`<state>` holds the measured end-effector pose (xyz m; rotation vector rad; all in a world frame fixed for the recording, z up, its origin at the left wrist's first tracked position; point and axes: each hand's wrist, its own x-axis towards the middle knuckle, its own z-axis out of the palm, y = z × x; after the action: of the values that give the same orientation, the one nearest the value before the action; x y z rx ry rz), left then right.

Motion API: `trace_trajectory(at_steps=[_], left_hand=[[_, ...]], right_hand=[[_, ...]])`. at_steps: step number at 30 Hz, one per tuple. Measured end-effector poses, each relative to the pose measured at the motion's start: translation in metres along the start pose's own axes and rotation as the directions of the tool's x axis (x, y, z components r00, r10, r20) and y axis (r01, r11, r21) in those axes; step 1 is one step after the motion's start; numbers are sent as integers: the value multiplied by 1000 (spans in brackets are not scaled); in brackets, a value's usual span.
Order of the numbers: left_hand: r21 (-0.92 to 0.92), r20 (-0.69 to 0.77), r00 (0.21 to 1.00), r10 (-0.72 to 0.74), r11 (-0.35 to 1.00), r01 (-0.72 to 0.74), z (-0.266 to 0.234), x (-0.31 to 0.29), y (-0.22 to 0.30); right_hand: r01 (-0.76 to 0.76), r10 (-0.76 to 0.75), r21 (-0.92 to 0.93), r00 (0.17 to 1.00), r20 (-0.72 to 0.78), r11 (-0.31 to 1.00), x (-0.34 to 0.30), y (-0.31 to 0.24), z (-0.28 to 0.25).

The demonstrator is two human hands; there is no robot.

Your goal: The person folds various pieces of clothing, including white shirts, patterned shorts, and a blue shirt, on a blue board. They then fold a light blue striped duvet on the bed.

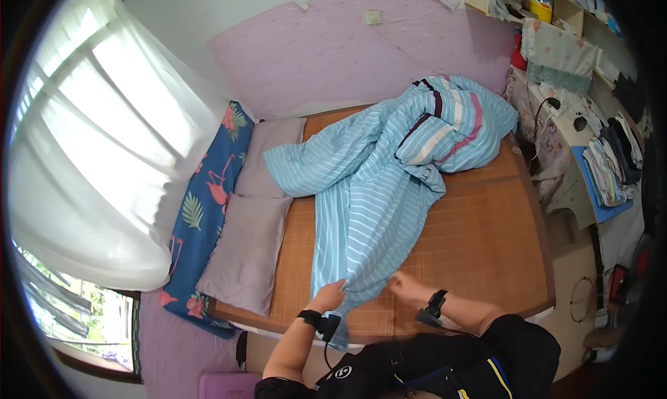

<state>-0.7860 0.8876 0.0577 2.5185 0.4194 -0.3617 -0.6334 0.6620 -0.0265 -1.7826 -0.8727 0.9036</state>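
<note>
A light blue quilt with thin white stripes lies across the bed, bunched at the far right and spread toward me in a long flap. My left hand is closed on the flap's near end, and some of the cloth hangs past it over the bed's near edge. My right hand, a little blurred, is curled at the flap's right border with its fingertips against the cloth. Each wrist wears a black strapped device. The quilt's far part shows dark, cream and pink bands.
Under the quilt is a brown woven mat. Two greyish pillows lie at the left, beside a blue flamingo-print cloth and a white curtain. At the right, folded clothes sit on a cluttered table.
</note>
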Motion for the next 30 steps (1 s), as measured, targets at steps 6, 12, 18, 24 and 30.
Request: trace_trajectory(at_steps=[6,12,18,24,30], left_hand=[[-6,-33,998,-52,999,52,-13,-112,-16],[-119,-144,918,-369,928,354,-32,-224,-117],[-149,-338,817,-467,884,444,-40,-284,-217],[-177,-340,828,-446,895,410,-46,-283,-322],[-85,-277,873,-400,916,393,-66,-228,-366]], right_hand=[[-133,94,-164,970,-224,977,-13,19,-57],[-298,224,-197,917,-329,934,-5,64,-36],[-202,103,-333,951,-291,921,0,79,0],[-242,79,-464,936,-343,852,15,44,69],[-372,262,-278,895,-362,886,12,18,92]])
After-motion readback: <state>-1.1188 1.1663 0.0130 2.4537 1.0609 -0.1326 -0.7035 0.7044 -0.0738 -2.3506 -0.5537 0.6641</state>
